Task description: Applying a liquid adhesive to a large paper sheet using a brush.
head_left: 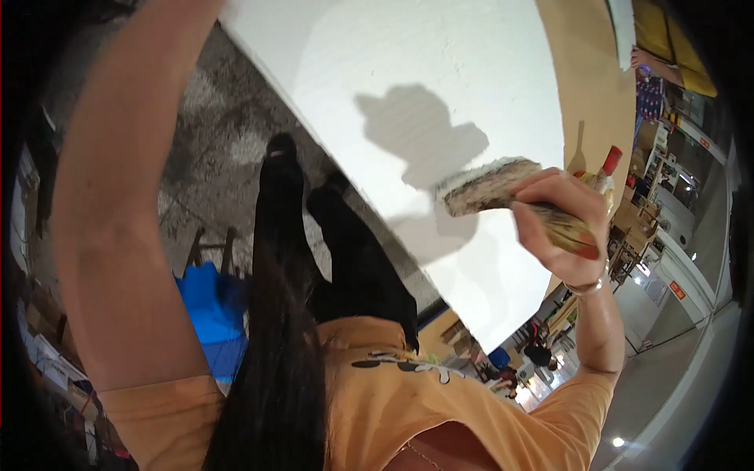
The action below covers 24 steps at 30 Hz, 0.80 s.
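Note:
My right hand (567,224) is closed round the handle of a wide paintbrush (483,187). Its broad, pale and dark-streaked bristles point left, over a large white panel (503,74). Whether the bristles touch the surface I cannot tell; shadows of me fall across the panel beside them. My left forearm stretches up along the left side and leaves the picture at the top, so that hand is out of sight. Just behind my right hand stands a bottle with a red cap (612,161), partly hidden by the hand.
The panel lies on a tan tabletop (589,63). Another person's arm (658,67) shows at the far right edge of the table. A blue thing (210,302) on a stool sits left of my legs, on the stained grey floor (216,125). Shelves and boxes (632,220) fill the right background.

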Tool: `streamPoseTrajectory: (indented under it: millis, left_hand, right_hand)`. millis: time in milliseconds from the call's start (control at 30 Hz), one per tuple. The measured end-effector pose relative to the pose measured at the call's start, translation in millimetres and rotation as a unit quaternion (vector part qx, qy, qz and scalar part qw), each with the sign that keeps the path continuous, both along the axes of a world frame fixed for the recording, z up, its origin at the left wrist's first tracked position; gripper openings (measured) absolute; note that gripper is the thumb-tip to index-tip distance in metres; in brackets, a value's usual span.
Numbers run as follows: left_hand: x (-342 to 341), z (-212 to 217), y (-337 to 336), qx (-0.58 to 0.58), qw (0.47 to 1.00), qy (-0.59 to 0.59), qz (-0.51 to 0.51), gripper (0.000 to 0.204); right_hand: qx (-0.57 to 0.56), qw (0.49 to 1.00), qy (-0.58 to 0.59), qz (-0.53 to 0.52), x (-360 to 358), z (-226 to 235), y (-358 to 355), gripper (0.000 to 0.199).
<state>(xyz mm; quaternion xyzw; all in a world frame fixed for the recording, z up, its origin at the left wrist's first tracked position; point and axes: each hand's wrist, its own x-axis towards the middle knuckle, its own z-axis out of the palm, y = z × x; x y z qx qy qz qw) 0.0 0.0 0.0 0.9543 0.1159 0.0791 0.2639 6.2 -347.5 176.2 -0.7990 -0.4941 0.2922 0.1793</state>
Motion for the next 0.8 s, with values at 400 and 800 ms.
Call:
streamPoseTrajectory:
  millis: [400, 800]
  left_hand:
    - [-6.2, 9.2, -0.9, -0.009, 0.999, 0.033, -0.005, 0.04]
    - [-2.9, 21.5, -3.0, -0.002, 0.999, 0.049, -0.009, 0.038]
  right_hand:
    - [0.013, 0.989, 0.086, -0.122, 29.7, -7.9, 23.3, 0.014]
    - [0.02, 0.988, 0.067, -0.137, 56.9, -10.0, 81.6, 0.016]
